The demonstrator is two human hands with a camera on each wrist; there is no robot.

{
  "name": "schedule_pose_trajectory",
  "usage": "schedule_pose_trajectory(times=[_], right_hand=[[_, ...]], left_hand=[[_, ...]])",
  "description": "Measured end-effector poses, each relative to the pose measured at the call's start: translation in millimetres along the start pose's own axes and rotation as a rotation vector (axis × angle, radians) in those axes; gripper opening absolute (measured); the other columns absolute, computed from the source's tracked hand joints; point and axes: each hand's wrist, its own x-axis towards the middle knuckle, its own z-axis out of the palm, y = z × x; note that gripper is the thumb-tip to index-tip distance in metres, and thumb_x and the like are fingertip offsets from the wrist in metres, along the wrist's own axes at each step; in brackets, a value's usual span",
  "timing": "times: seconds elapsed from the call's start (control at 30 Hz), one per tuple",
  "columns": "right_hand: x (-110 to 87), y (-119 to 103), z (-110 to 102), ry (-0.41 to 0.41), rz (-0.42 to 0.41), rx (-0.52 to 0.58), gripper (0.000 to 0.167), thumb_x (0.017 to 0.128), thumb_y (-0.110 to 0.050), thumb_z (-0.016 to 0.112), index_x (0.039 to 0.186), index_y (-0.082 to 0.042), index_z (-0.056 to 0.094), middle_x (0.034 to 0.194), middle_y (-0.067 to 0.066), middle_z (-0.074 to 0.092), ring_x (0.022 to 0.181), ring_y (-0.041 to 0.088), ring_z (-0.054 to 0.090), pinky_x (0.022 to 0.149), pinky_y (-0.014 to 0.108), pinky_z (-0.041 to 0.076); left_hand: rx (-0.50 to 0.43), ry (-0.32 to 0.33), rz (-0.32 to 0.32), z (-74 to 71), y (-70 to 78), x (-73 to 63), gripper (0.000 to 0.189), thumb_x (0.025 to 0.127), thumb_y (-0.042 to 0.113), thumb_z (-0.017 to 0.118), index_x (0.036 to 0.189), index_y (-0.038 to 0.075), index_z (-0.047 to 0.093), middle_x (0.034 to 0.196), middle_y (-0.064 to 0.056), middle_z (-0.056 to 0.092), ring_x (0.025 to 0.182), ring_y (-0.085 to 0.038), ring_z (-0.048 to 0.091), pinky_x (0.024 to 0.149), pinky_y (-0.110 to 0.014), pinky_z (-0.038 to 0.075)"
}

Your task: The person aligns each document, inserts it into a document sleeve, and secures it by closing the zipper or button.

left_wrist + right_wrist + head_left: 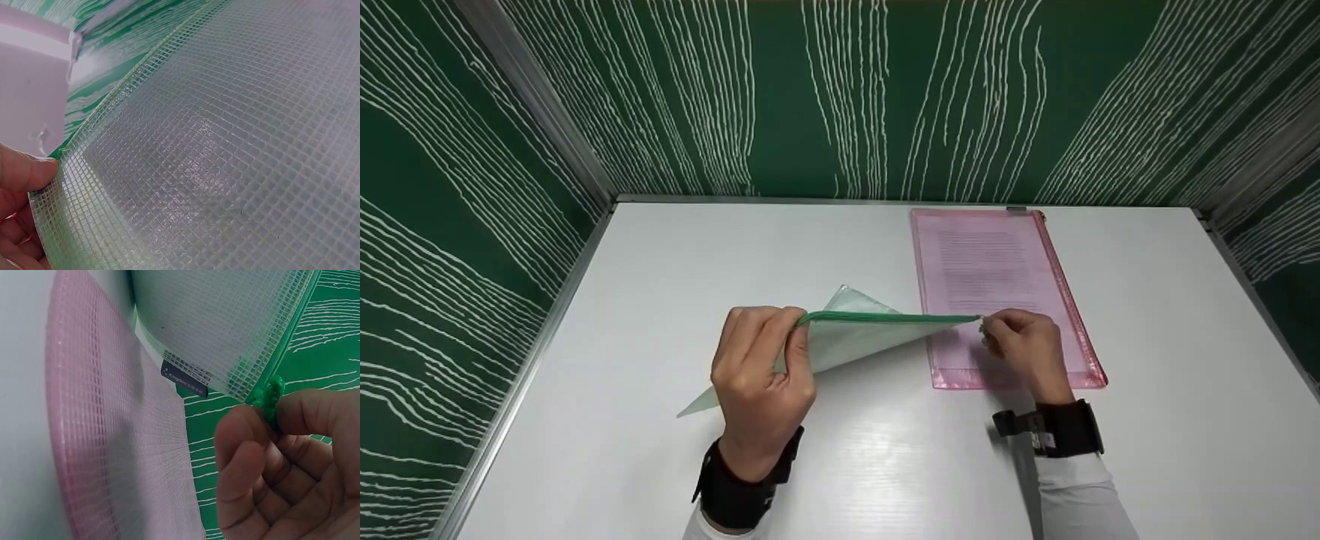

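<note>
A translucent mesh zip pouch (855, 341) with a green zipper edge (892, 318) is held up off the table, its zipper side uppermost. My left hand (761, 375) pinches its left top corner between thumb and fingers; in the left wrist view the thumb (28, 171) presses on the mesh (214, 146). At the zipper's other end, my right hand (1030, 349) pinches a small green pull (273, 396) between thumb and forefinger. A dark label (184, 378) sticks out from the pouch's edge near that corner. The pouch's lower part is partly hidden behind my left hand.
A pink mesh zip pouch (990, 270) with a printed sheet inside lies flat on the white table (720, 255), partly under my right hand and the raised pouch's end. Green panels with white wavy lines (780, 97) border the table at the back and sides.
</note>
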Motion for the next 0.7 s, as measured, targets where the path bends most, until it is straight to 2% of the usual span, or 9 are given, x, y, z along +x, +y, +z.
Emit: schedule_pose_trajectory(times=[0.43,0.53,0.7], right_hand=[[-1.1,-4.1,1.2,0.023,-0.002,-0.029,0.023,0.089,-0.020,0.057,0.081,-0.001,0.067,0.071,0.009,0.064,0.057,0.011,0.059,0.055,0.024,0.050],[-2.7,-7.1,1.3,0.057,-0.040,-0.111,0.021,0.088,-0.021,0.056,0.079,-0.005,0.067,0.069,0.008,0.064,0.054,0.010,0.058,0.052,0.023,0.047],[-10.0,-19.3,0.8,0.167,-0.139,-0.213,0.024,0.089,-0.022,0.056,0.074,-0.007,0.066,0.063,0.006,0.063,0.048,0.008,0.054,0.049,0.021,0.041]], left_hand=[[-0.023,-0.044,0.000,2.6,1.3,-1.4,0.004,0.080,0.001,0.065,0.083,0.001,0.068,0.074,-0.006,0.057,0.068,-0.014,0.051,0.061,-0.023,0.044],[-0.025,-0.056,-0.008,3.1,1.7,-2.0,0.004,0.080,0.002,0.065,0.083,0.002,0.068,0.075,-0.005,0.057,0.069,-0.014,0.051,0.062,-0.022,0.044],[-0.021,-0.064,-0.010,3.1,2.7,-3.5,0.005,0.080,0.002,0.065,0.084,0.002,0.068,0.075,-0.005,0.057,0.069,-0.014,0.050,0.062,-0.022,0.043]])
